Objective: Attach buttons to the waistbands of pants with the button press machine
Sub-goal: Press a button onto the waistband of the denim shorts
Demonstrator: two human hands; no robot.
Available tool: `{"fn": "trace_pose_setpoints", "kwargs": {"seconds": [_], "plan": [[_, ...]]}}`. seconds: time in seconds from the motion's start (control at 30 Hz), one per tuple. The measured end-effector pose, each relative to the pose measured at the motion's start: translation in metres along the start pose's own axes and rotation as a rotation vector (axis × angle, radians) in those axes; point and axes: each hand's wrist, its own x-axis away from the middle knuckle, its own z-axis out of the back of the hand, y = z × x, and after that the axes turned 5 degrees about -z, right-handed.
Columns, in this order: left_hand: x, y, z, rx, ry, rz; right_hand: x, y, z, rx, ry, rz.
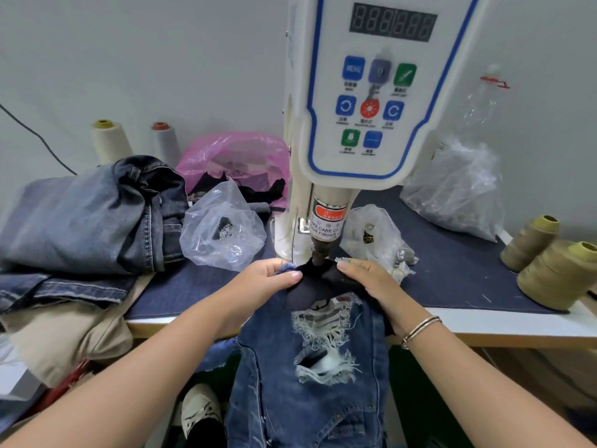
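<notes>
A crinkled clear plastic bag (223, 227) left of the button press machine (361, 124) holds a small dark clump, a second clear bag (374, 234) on its right holds small metal pieces, and a pink bag (232, 156) behind spills black fabric scraps. The ripped, frayed blue denim pants (310, 367) hang over the table edge (484, 324), their dark waistband under the machine's metal punch (318, 255). The left hand (268, 279) and right hand (371, 282) each pinch the waistband beside the punch.
</notes>
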Motion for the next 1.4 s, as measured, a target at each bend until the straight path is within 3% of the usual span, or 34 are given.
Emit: {"fn": "trace_pose_setpoints", "kwargs": {"seconds": [0.27, 0.43, 0.6, 0.8, 1.03, 1.23, 1.4], "plan": [[-0.009, -0.005, -0.008, 0.070, 0.052, -0.063, -0.006, 0.008, -0.002, -0.052, 0.058, 0.093], [-0.011, -0.007, -0.003, 0.130, 0.078, -0.116, -0.012, 0.011, -0.007, -0.228, 0.089, 0.170], [-0.005, -0.014, -0.002, 0.105, 0.029, -0.047, -0.011, 0.016, -0.010, -0.199, 0.039, 0.136], [-0.004, -0.009, -0.010, 0.027, 0.073, -0.090, -0.009, 0.018, -0.003, 0.021, 0.083, 0.257], [-0.005, -0.015, -0.010, 0.018, 0.112, -0.175, -0.016, 0.023, 0.001, -0.018, 0.027, 0.208], [-0.013, -0.013, -0.013, 0.166, 0.130, -0.195, -0.020, 0.025, 0.004, -0.251, 0.021, 0.198], [-0.013, -0.018, -0.013, 0.236, 0.139, -0.200, -0.028, 0.027, 0.008, -0.204, 0.039, 0.181]]}}
